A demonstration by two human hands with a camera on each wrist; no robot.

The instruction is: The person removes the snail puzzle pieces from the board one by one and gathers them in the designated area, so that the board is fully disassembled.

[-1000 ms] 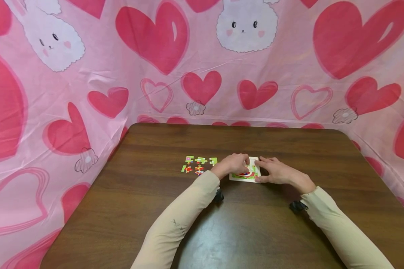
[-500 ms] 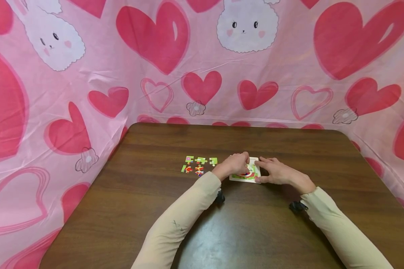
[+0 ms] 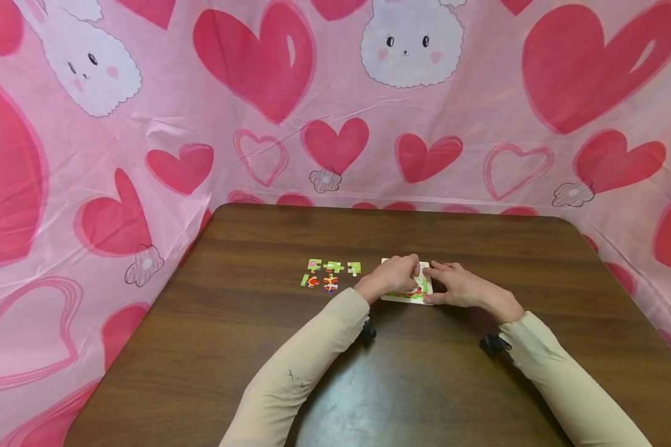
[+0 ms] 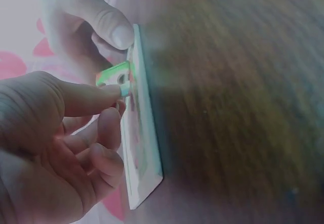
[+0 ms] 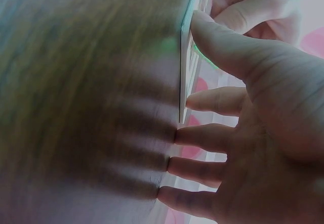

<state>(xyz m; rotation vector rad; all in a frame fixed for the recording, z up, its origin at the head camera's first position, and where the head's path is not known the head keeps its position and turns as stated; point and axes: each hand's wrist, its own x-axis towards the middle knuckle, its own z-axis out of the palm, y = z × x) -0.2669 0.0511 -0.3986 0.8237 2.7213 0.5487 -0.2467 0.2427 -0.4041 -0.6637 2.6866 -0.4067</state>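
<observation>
A small puzzle board with a white border (image 3: 388,261) lies flat on the brown table, its picture green, red and white. My left hand (image 3: 392,274) is over the board's left and middle part, hiding much of it. In the left wrist view, its thumb and index finger pinch a green-edged puzzle piece (image 4: 112,72), which stands tilted up against the board's face. My right hand (image 3: 461,285) is at the board's right side with fingers spread and fairly straight. In the right wrist view, its thumb (image 5: 202,29) rests on the board's edge, and the other fingertips touch the board's corner and the tabletop.
Several loose puzzle pieces (image 3: 333,267) lie in two rows to the left of the board, green ones behind and red ones in front. A pink cloth (image 3: 335,93) with hearts and rabbits hangs behind the table (image 3: 246,347) and along its sides.
My left hand has shifted slightly to the right over the board, covering more of its picture. My right hand, the board and the loose pieces stay where they were.
</observation>
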